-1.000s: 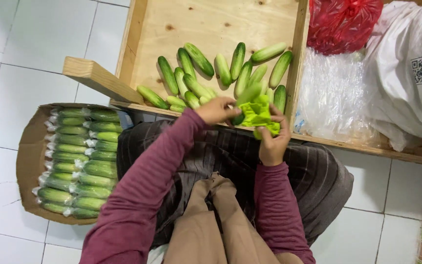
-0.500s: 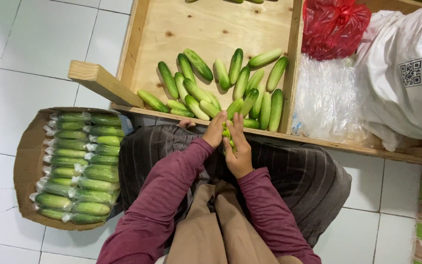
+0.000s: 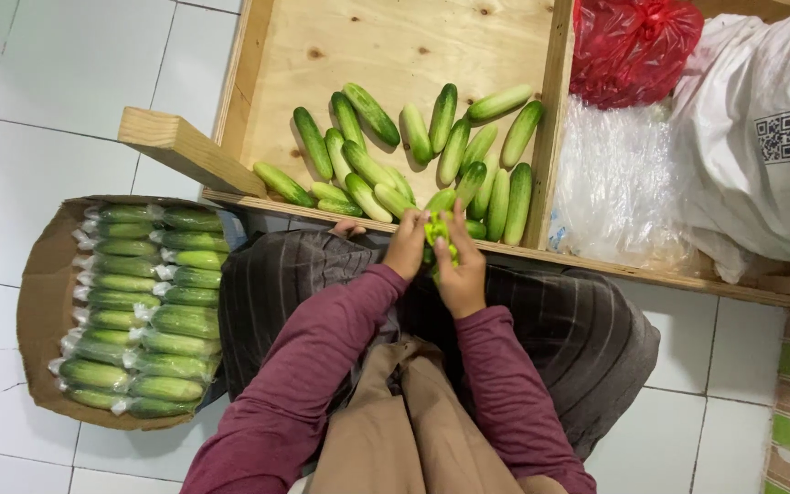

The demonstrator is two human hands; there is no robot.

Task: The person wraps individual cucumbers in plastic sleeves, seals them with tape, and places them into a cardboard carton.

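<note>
Fingers (image 3: pixel 413 240) of both hands now pinch a crumpled bright-green plastic wrapper (image 3: pixel 438 229) over my lap, bunched far smaller than a second ago. Left hand (image 3: pixel 407 245), right hand (image 3: pixel 462 274) touching. Loose green cucumbers (image 3: pixel 413 146) wait in the plywood tray (image 3: pixel 395 46) ahead; wrapped cucumbers (image 3: pixel 144 306) fill the cardboard box (image 3: pixel 38 302).

The small bright green item (image 3: pixel 438 230) is mostly hidden between the left hand (image 3: pixel 409 242) and right hand (image 3: pixel 462 272) (its kind cannot be told). The red plastic bag (image 3: pixel 633 46) and white sack (image 3: pixel 761 137) are cut off by the picture's edges.
</note>
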